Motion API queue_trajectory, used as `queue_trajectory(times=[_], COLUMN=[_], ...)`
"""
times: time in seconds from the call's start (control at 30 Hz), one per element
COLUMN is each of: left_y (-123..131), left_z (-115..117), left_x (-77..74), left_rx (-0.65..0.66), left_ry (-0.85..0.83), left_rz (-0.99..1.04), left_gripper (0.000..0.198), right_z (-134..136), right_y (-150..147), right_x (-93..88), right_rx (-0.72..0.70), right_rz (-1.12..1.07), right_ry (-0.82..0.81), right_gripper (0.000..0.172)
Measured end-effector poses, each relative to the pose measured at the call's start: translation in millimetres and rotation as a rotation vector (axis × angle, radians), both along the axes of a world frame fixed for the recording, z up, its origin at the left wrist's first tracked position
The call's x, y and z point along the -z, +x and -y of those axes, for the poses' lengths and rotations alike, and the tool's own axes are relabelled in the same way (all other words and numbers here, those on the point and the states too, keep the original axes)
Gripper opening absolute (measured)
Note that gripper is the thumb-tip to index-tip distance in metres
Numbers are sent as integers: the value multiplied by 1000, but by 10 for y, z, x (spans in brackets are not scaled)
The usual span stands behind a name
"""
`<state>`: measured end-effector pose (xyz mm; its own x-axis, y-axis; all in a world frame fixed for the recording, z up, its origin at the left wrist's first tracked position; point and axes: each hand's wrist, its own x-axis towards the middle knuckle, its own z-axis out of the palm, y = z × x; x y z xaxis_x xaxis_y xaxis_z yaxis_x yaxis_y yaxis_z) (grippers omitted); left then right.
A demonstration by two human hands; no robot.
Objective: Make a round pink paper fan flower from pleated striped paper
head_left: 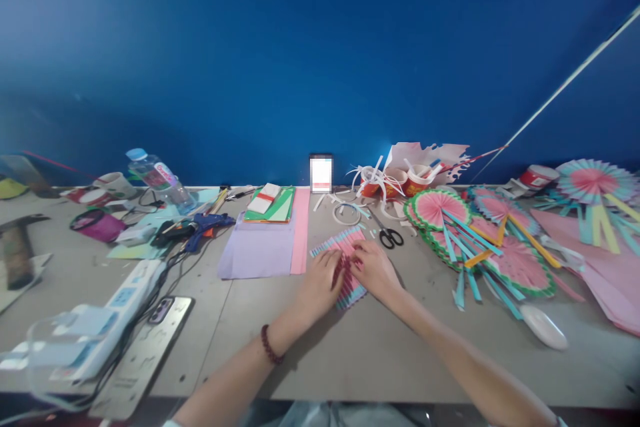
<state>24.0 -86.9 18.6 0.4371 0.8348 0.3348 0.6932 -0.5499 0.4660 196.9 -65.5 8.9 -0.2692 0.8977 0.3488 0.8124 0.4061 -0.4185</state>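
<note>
A pleated pink and light-blue paper (pixel 353 296) lies on the table in front of me, its folds fanned into narrow ridges. My left hand (pixel 321 278), with a dark beaded bracelet at the wrist, grips the paper's middle from the left. From the right, my right hand (pixel 374 268) has its fingers closed on the same folds. The two hands' fingertips almost meet and hide the paper's centre. Just beyond my right hand lie black-handled scissors (pixel 391 238) and a roll of white tape (pixel 347 214).
Finished watermelon-coloured paper fans (pixel 440 210) and a white oval object (pixel 544 327) are at right. Purple sheets (pixel 263 250) lie behind my left hand. Further left are a blue glue gun (pixel 207 230), a bottle (pixel 163 177), a power strip (pixel 127 307), a phone (pixel 145 360) and a hammer (pixel 19 253).
</note>
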Motion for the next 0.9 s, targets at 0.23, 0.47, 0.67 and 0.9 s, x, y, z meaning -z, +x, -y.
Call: queue_trajectory(times=[0.23, 0.47, 0.67, 0.9], left_y=[-236, -281, -314, -385], left_z=[-257, -451, -469, -361], left_x=[-66, 69, 100, -21], left_rx=[-195, -125, -201, -184], left_ry=[-1, -459, -536, -144], left_rz=[282, 786, 763, 141], left_gripper=[28, 28, 37, 18], right_z=[27, 113, 115, 74], right_y=[-10, -60, -76, -72], right_x=[-122, -255, -192, -101], right_rx=[36, 1, -89, -116], right_rz=[59, 16, 47, 54], right_ry=[160, 188, 101, -2], right_gripper=[14, 13, 12, 14])
